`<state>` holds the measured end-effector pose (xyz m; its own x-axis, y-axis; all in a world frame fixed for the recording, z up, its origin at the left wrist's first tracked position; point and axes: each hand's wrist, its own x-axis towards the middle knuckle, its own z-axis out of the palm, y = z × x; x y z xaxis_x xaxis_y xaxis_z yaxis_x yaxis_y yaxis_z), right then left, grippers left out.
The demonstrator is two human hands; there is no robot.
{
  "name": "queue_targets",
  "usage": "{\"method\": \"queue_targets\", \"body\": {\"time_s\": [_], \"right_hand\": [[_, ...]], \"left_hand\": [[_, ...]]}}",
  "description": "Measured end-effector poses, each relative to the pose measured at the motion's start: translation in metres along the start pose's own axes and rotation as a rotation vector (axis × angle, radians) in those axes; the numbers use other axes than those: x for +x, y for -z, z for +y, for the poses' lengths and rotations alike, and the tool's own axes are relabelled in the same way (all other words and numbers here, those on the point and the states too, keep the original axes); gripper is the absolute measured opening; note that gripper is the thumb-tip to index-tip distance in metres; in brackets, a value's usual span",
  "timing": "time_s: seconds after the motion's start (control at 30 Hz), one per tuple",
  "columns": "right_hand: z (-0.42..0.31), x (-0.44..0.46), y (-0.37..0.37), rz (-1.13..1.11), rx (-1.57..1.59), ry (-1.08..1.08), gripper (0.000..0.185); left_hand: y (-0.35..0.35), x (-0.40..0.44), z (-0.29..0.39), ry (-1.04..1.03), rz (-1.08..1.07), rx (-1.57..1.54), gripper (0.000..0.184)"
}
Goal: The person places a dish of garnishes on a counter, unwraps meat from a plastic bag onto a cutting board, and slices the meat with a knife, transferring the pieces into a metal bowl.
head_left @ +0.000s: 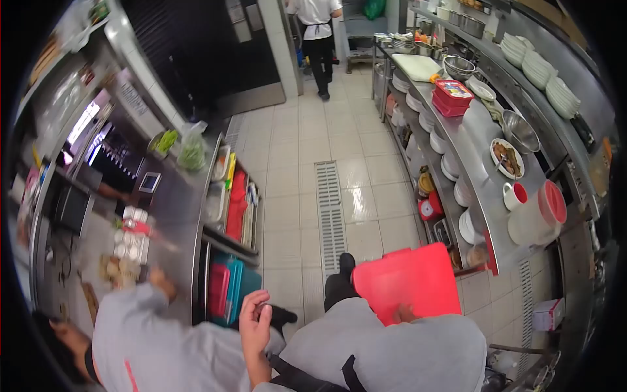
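Two bare hands show near the bottom of the view. The left hand (255,320) is raised, its fingers curled toward the thumb; whether they are closed on something small, I cannot tell. The right hand (406,313) is at the near edge of a red panel (411,274), partly hidden by the grey shirt (385,346); its grip cannot be told. The panel lies to the right of a black shoe (347,262).

To the left, a co-worker (144,333) leans at the left counter (171,228), one arm reaching over it near some white containers (130,245). A teal bin (244,287) is under that counter. Farther along it are a phone (149,183) and bagged greens (192,150).

On the right counter (480,176), a pitcher (530,219) with a red lid comes first, then a cup (514,195), a dish of food (507,159), a steel bowl (520,130), stacked red tubs (452,98) and a white board (416,67). A floor grate (330,215) runs between the counters. Farthest off, another person (315,39) stands in white and black.
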<state>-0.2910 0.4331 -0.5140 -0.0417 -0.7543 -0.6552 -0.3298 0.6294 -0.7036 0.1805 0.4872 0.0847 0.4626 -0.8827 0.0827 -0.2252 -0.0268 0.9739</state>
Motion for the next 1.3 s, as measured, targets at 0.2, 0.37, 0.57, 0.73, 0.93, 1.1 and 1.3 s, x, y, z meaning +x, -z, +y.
{"method": "queue_targets", "body": {"time_s": [0.2, 0.37, 0.57, 0.73, 0.93, 1.1, 1.3], "right_hand": [[-0.13, 0.022, 0.051, -0.391, -0.701, -0.323, 0.044], [-0.263, 0.15, 0.013, -0.432, -0.799, -0.163, 0.047], [-0.691, 0.31, 0.053, -0.025, -0.367, 0.358, 0.068], [-0.886, 0.446, 0.15, 0.434, -0.048, 0.807, 0.078], [-0.951, 0.453, 0.281, 0.952, 0.022, 0.394, 0.078], [-0.934, 0.487, 0.322, 1.256, 0.21, 0.192, 0.076], [-0.99, 0.535, 0.395, 1.298, 0.955, 0.048, 0.055]], "left_hand": [[-0.121, 0.247, -0.022, -0.105, -0.359, 0.15, 0.021], [-0.183, 0.392, -0.07, 0.118, -0.57, 0.106, 0.021], [-0.212, 0.537, -0.122, 0.402, -0.541, 0.061, 0.025], [-0.258, 0.709, -0.15, 0.364, -0.561, 0.066, 0.027], [-0.407, 0.917, -0.1, 0.119, -0.703, 0.12, 0.028], [-0.549, 1.014, -0.045, -0.045, -0.991, 0.045, 0.028], [-0.639, 1.091, -0.05, 0.001, -1.008, 0.019, 0.026]]}}
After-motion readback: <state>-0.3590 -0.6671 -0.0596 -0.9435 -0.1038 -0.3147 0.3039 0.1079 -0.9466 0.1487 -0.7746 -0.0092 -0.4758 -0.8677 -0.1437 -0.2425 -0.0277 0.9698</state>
